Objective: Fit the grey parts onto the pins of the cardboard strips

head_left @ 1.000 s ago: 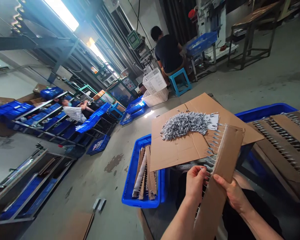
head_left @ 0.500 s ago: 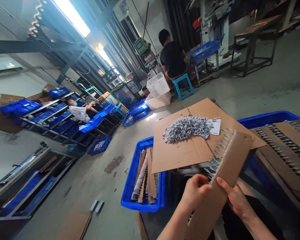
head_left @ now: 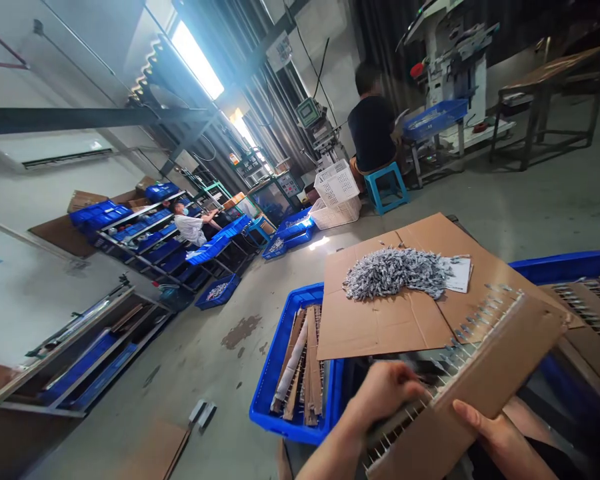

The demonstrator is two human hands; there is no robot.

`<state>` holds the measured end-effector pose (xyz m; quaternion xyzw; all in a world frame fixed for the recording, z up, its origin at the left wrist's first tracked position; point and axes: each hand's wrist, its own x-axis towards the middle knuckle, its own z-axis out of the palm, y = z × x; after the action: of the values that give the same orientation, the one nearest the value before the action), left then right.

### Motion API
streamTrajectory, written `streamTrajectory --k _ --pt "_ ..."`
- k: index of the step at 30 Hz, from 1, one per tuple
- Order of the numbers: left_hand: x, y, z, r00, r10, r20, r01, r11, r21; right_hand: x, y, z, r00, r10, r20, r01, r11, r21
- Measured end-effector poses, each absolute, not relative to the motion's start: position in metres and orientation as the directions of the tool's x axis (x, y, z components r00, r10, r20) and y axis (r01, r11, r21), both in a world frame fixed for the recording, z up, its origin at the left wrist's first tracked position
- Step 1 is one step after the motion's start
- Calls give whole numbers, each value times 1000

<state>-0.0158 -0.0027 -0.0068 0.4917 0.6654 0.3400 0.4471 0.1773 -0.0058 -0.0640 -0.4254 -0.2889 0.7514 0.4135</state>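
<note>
A long cardboard strip [head_left: 510,347] slants across my lap, thin pins jutting from its upper edge. Small grey pieces [head_left: 480,312] sit on the pins along the far half; the nearer pins look bare. My right hand [head_left: 490,427] grips the strip from its lower side, thumb laid flat on the face. At the pinned edge, my left hand [head_left: 393,393] has its fingers pinched together; what is between them is hidden. Beyond the strip, a heap of small grey pieces [head_left: 397,273] lies on a flat cardboard sheet [head_left: 375,333], beside a white card [head_left: 459,275].
Left of the sheet stands a blue crate [head_left: 260,393] holding several pinned cardboard strips [head_left: 313,373]. Another blue crate [head_left: 570,267] with pinned strips is at right. Two people sit farther off: one on a blue stool [head_left: 387,187], another by blue-bin shelves [head_left: 130,247].
My view has swung, so the surroundings sit lower and farther right. The strip has tilted and shows more bare pins near me. Both hands stay at it, the left still at the pinned edge.
</note>
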Motion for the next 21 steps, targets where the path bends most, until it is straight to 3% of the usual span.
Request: streamTrajectory --k 2,4,5,13,21 --pt "-25 28 5 -107 988 -109 564 150 812 178 -4 -60 -308 852 -423 -404 -520 -752" --pt "-33 63 17 -128 991 46 770 70 634 178 -2 -57 -304 842 -445 -444 -538 -716" --pt "-35 81 22 -135 988 75 799 64 597 178 -1 -55 -299 844 -446 -462 -537 -706" --pt "-29 158 11 -114 989 93 882 58 467 181 0 -80 -353 824 -444 -507 -567 -649" --pt "-31 146 10 -136 987 91 856 71 512 177 -4 -86 -376 876 -301 -456 -458 -763"
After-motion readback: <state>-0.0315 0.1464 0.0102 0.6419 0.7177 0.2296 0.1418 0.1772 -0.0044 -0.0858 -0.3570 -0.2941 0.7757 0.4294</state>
